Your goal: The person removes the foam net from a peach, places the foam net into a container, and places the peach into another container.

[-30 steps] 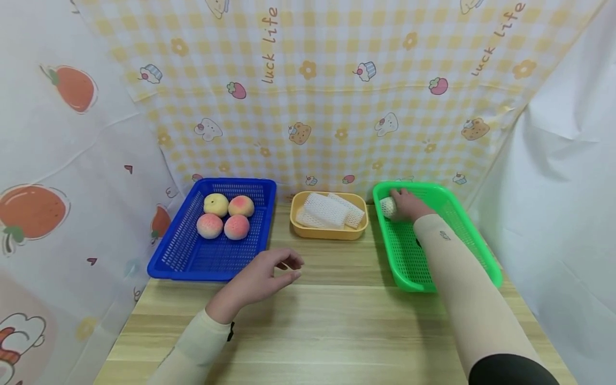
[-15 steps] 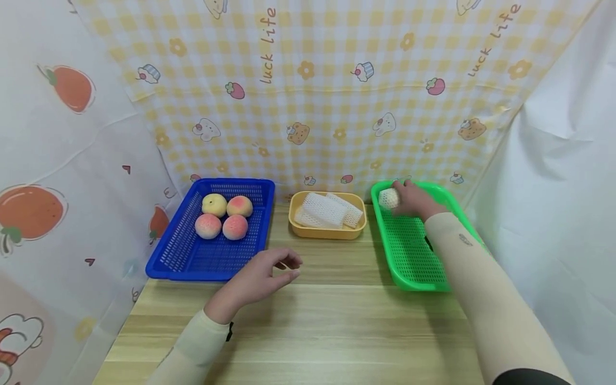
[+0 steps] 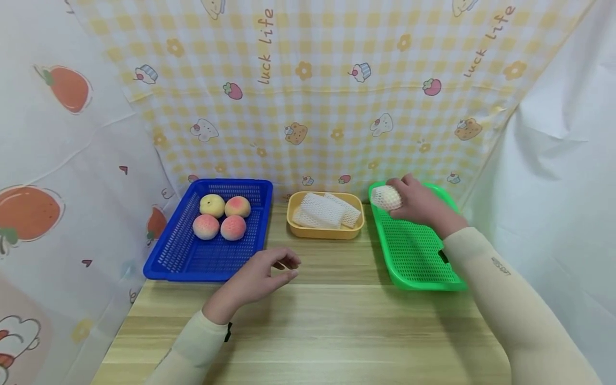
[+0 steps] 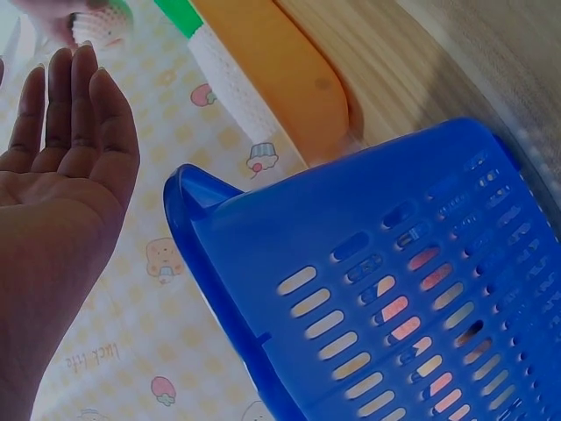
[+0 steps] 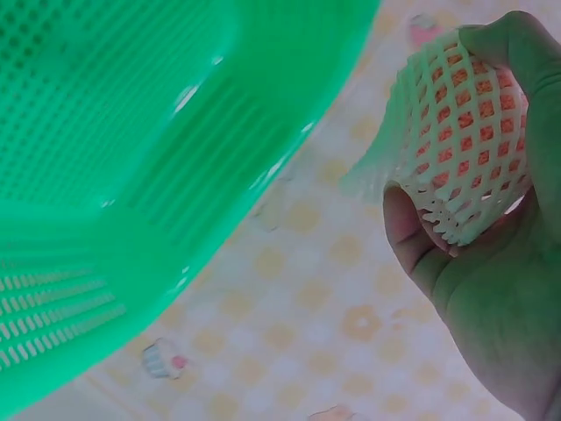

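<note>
A peach in a white foam net sleeve [image 3: 386, 198] is gripped by my right hand [image 3: 417, 203] above the back left part of the green basket [image 3: 414, 256]. In the right wrist view, pink skin shows through the mesh of the netted peach [image 5: 469, 132], with thumb and fingers curled round it. My left hand [image 3: 264, 275] hovers over the table in front of the blue basket [image 3: 202, 262], fingers loosely bent and holding nothing. Several bare peaches [image 3: 233, 228] sit together in the blue basket.
Between the two baskets stands a yellow tray [image 3: 327, 233] with several white foam nets [image 3: 322, 210] in it. Behind them hangs a yellow checked cloth [image 3: 308, 101]. A white cloth [image 3: 548, 176] borders the right side of the wooden table [image 3: 337, 331].
My right hand has lifted the netted peach from inside the green basket up to above its back rim, the forearm swinging right. The left hand stays where it was.
</note>
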Demonstrator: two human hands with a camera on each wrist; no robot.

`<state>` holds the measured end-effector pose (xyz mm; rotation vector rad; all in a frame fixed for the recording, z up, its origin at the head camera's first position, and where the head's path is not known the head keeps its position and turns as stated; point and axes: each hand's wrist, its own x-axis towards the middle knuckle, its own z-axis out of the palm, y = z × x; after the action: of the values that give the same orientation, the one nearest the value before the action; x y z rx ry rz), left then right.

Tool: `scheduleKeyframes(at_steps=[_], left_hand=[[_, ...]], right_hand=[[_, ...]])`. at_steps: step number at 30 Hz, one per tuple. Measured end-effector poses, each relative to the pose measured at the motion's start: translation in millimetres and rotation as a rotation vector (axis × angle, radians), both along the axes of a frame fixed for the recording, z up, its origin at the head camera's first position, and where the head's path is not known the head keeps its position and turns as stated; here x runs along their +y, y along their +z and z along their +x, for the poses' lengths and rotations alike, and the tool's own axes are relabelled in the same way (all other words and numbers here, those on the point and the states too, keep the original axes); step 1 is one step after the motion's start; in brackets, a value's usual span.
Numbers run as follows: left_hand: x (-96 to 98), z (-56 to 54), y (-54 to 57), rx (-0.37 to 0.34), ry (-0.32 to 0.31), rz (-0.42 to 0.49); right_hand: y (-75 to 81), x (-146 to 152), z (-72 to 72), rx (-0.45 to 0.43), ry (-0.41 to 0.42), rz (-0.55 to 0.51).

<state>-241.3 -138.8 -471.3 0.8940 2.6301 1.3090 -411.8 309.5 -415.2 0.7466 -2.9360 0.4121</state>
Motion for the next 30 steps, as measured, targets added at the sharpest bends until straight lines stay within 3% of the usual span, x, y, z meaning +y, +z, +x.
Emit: scheduleKeyframes(at_steps=[9,17,22,30], left_hand=[[-0.6,1.4,0.4,0.004,0.004,-0.004],[-1.4,3.0,1.8,0.008,0.006,-0.003],[-1.5,2.9,3.6,-0.006,0.021,-0.016],[-0.4,1.1,3.3,-0.01,0.022,-0.011]], right_hand=[[7.7,-31.5,34.7,0.001,0.092,-0.07],[7.4,-50.1,55.0,-0.019,0.088,-0.074],[-0.2,-69.4,71.4,-0.013,0.104,-0.059],[-19.5,-104.0,97.8,0.034,0.2,-0.071]])
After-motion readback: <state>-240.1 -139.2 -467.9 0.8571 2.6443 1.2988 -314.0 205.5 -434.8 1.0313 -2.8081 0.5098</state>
